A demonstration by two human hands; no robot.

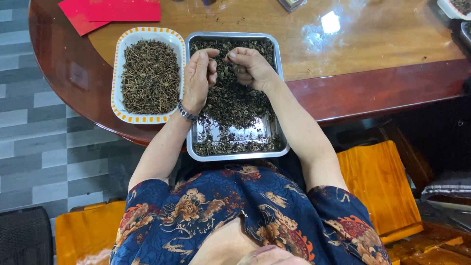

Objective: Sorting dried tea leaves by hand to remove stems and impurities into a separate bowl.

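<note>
Steel tray [279,147] of dried leaves [235,105] under left hand [198,78] and right hand [250,66], both half-curled, fingertips pinching leaf bits.

We note two bare forearms, uncovered from the short sleeves down to the wrists. The left hand [198,78] carries a metal-link bracelet [186,112] of silvery beads at the wrist; the right hand [251,66] wears nothing that we can see. The garment is a dark navy short-sleeved top [235,216], printed with large flowers in tan, cream and rust-orange, with scrolling leaf lines between them. Orange scalloped motifs edge the sleeve hems. No rings are visible on either hand.
</note>
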